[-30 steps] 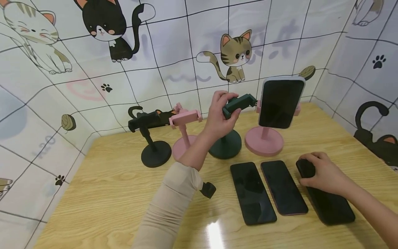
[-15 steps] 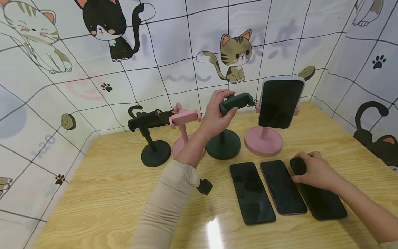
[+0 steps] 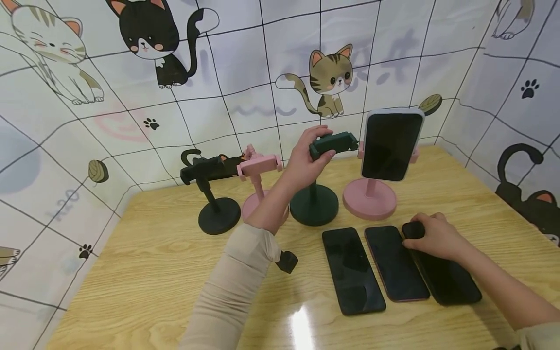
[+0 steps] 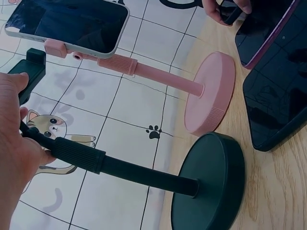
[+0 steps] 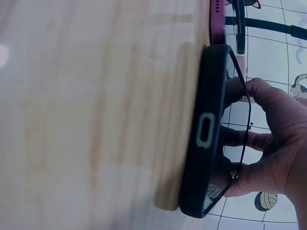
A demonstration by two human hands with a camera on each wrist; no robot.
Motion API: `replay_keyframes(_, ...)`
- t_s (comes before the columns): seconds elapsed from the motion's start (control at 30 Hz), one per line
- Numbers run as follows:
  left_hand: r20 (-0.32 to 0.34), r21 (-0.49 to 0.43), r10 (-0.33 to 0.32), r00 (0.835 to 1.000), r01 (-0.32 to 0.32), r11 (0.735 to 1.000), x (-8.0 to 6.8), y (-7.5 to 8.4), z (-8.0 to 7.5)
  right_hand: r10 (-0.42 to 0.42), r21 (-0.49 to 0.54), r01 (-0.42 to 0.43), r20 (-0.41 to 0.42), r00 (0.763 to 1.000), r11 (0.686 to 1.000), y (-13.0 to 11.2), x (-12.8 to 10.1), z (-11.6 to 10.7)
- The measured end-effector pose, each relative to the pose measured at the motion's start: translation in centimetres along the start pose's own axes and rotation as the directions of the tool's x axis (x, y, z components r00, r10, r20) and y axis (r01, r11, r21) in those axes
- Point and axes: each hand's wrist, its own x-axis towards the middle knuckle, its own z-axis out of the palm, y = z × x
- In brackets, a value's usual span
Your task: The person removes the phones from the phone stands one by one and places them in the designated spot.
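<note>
We see the dark green stand upright near the middle of the wooden surface, its round base between a pink stand with an empty clamp and a pink stand carrying a phone. Our left hand is raised at the end of an outstretched, sleeved arm, its fingers curled over the top of the green clamp and the thumb beneath it, gripping the clamp's left end. In the left wrist view the palm also wraps the ribbed neck just under the clamp.

Our right hand lies low on the surface, fingers clenched around the far end of the rightmost black phone; the right wrist view shows that phone with its near end on the wood. Two more phones lie flat just beside it, in a row in front of the stands. A black stand is farthest left.
</note>
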Motion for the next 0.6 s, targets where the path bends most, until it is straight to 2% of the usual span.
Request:
replay_keyframes(0.17,0.022,-0.018,-0.039,0.999,0.040,0.999,-0.16,-0.28,-0.45,0.021,-0.005,-0.021,-0.015,1.000,1.000,-0.15,0.33,0.38)
replay_keyframes(0.3,0.027,-0.036,-0.037,0.999,0.038,0.999,-0.14,-0.51,-0.40,0.041,-0.022,-0.041,-0.009,0.999,0.999,-0.02,0.42,0.64)
replay_keyframes(0.5,0.020,-0.075,-0.030,0.999,0.032,0.997,-0.16,-0.36,-0.33,0.028,-0.036,-0.027,0.001,1.000,0.999,-0.17,0.46,0.71)
replay_keyframes(0.6,0.014,-0.104,-0.040,0.999,0.041,0.994,-0.18,-0.21,-0.44,0.055,-0.028,-0.055,0.019,0.998,0.998,-0.40,0.48,0.65)
